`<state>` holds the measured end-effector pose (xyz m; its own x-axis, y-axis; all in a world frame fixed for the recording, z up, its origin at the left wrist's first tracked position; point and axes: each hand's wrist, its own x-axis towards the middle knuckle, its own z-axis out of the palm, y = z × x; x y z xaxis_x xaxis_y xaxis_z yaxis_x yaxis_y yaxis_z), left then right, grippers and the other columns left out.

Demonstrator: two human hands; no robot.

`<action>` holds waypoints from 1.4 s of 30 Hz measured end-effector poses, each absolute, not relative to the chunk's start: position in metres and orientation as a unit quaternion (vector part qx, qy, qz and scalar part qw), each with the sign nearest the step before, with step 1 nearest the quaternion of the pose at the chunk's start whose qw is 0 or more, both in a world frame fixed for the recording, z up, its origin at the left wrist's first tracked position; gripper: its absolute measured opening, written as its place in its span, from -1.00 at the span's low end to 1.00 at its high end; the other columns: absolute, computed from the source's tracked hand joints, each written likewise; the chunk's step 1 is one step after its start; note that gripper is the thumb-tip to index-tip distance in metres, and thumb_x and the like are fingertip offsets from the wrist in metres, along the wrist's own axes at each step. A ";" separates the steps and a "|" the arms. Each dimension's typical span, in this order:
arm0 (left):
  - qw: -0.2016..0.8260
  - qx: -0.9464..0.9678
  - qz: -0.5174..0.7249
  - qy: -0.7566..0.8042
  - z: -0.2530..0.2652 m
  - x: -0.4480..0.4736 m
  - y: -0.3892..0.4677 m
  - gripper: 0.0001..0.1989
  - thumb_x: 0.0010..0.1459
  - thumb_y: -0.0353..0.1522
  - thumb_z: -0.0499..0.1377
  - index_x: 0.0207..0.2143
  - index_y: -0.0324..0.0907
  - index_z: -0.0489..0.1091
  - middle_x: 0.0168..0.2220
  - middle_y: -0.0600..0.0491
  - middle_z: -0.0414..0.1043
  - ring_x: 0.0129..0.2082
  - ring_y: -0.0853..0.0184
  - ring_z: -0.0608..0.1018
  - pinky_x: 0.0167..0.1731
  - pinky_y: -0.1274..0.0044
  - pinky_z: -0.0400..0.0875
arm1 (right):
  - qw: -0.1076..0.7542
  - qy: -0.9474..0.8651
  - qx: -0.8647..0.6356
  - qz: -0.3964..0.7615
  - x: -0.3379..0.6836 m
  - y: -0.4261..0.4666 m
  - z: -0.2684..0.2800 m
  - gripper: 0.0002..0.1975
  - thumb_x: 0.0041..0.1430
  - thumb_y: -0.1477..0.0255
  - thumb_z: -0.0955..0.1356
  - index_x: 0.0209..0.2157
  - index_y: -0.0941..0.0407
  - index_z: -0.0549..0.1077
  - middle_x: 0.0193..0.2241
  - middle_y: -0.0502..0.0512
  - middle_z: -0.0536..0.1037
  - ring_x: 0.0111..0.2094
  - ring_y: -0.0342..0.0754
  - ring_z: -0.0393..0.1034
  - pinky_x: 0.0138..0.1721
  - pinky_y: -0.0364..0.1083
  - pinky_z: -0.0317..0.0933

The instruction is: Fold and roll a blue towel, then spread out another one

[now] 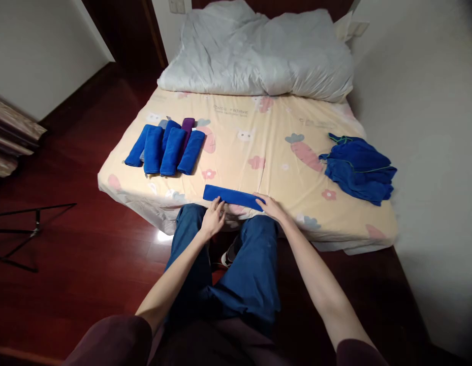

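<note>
A blue towel (236, 197), folded into a long narrow strip, lies flat on the bed near its front edge. My left hand (214, 218) rests at the strip's near side, left of its middle, fingers stretched out and touching it. At the right end, my right hand (271, 206) lies with its fingers apart over the cloth. Both hands look open, though the undersides of the fingers are hidden. To the left sit several rolled blue towels (171, 152) in a group, with a purple rolled towel (188, 127) behind them. A loose heap of blue cloths (357, 168) lies to the right.
The bed (251, 132) has a yellow patterned sheet. A bunched pale quilt (258, 51) covers its far end. A white wall (430, 152) stands close on the right. Thin black stand legs (35, 231) rest on the dark red floor (87, 244) at left.
</note>
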<state>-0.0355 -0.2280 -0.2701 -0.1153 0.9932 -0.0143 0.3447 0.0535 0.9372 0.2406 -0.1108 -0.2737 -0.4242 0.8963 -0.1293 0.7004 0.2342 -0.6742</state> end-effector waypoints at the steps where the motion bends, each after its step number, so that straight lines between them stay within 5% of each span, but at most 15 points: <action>1: 0.416 0.476 0.450 0.631 -0.271 -0.034 -0.231 -0.63 0.09 -0.36 0.36 -0.01 -0.03 0.53 0.26 -0.12 0.38 0.36 0.06 0.33 0.41 0.25 0.14 | 0.138 -0.766 -0.521 0.351 0.244 -0.106 -0.272 -0.59 0.35 0.43 0.32 0.19 0.05 0.49 0.21 0.15 0.52 0.25 0.04 0.40 0.33 0.12 0.23; 6: 0.572 0.059 0.554 0.602 -0.270 -0.025 -0.207 -0.79 0.11 -0.39 0.41 -0.28 -0.23 0.45 -0.27 -0.09 0.54 -0.20 0.26 0.66 -0.03 0.41 0.56 | 0.075 -0.757 -0.519 0.389 0.245 -0.082 -0.260 -0.55 0.14 0.51 0.48 0.09 0.09 0.57 0.03 0.18 0.64 -0.10 0.06 0.61 -0.02 -0.02 0.50; 10: 0.545 -0.060 0.610 0.572 -0.266 -0.024 -0.170 -0.73 0.15 -0.37 0.41 -0.38 -0.22 0.34 -0.52 0.13 0.36 -0.47 0.45 0.55 -0.24 0.57 0.55 | 0.036 -0.762 -0.503 0.407 0.233 -0.071 -0.255 -0.53 0.02 0.63 0.50 0.01 0.10 0.60 0.01 0.19 0.65 -0.09 0.05 0.61 -0.05 -0.06 0.50; 14: 0.498 -0.073 0.623 0.599 -0.264 -0.022 -0.149 -0.66 0.06 -0.33 0.46 -0.40 -0.20 0.32 -0.57 0.21 0.29 -0.61 0.52 0.41 -0.42 0.60 0.47 | -0.004 -0.772 -0.509 0.381 0.225 -0.070 -0.253 -0.45 -0.08 0.60 0.55 0.02 0.10 0.59 -0.05 0.20 0.67 -0.10 0.10 0.62 -0.09 -0.02 0.50; 19: 0.518 0.002 0.637 0.570 -0.256 -0.026 -0.136 -0.67 0.00 -0.27 0.46 -0.27 -0.21 0.45 -0.45 0.09 0.47 -0.53 0.46 0.47 -0.49 0.60 0.37 | -0.028 -0.785 -0.494 0.372 0.218 -0.075 -0.248 -0.50 -0.19 0.56 0.58 -0.10 0.10 0.62 -0.17 0.13 0.70 -0.17 0.10 0.62 -0.13 -0.06 0.48; 23: 0.520 0.156 0.673 0.502 -0.237 -0.047 -0.128 -0.61 -0.05 -0.20 0.49 -0.24 -0.18 0.49 -0.23 0.01 0.56 -0.23 0.33 0.57 -0.26 0.54 0.45 | -0.026 -0.784 -0.471 0.404 0.204 -0.077 -0.244 -0.65 -0.13 0.53 0.55 -0.21 0.13 0.62 -0.28 0.08 0.70 -0.31 0.05 0.60 -0.25 -0.10 0.45; 28: 0.491 0.345 0.675 0.429 -0.193 -0.091 -0.115 -0.55 0.00 -0.07 0.46 -0.22 -0.18 0.49 -0.13 -0.03 0.57 -0.02 0.17 0.57 0.06 0.35 0.44 | 0.066 -0.826 -0.451 0.333 0.152 -0.076 -0.234 -0.60 -0.12 0.45 0.57 -0.16 0.17 0.58 -0.14 0.18 0.65 -0.16 0.11 0.57 -0.10 -0.04 0.43; 38: 0.350 0.563 0.616 0.425 -0.127 -0.212 -0.091 -0.53 0.09 -0.14 0.43 -0.06 -0.19 0.45 -0.11 -0.01 0.54 0.11 0.05 0.53 0.12 0.20 0.44 | 0.237 -0.720 -0.472 0.450 -0.009 -0.084 -0.243 -0.23 -0.07 0.31 0.60 0.17 0.02 0.32 -0.17 0.09 0.67 -0.28 0.07 0.60 -0.27 0.01 0.52; 42: 0.299 0.595 0.596 0.448 -0.129 -0.255 -0.085 -0.55 0.11 -0.10 0.40 -0.08 -0.18 0.44 -0.15 0.03 0.52 -0.01 0.13 0.59 0.03 0.25 0.51 | 0.267 -0.723 -0.487 0.412 -0.068 -0.076 -0.253 -0.31 -0.05 0.33 0.60 0.13 0.05 0.41 -0.13 0.15 0.67 -0.18 0.17 0.61 -0.16 0.14 0.54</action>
<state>-0.2545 -0.0851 -0.1285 -0.1124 0.8899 0.4420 0.1776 -0.4197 0.8901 -0.0683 -0.0763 -0.2530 -0.3835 0.9234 -0.0157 0.4842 0.1866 -0.8548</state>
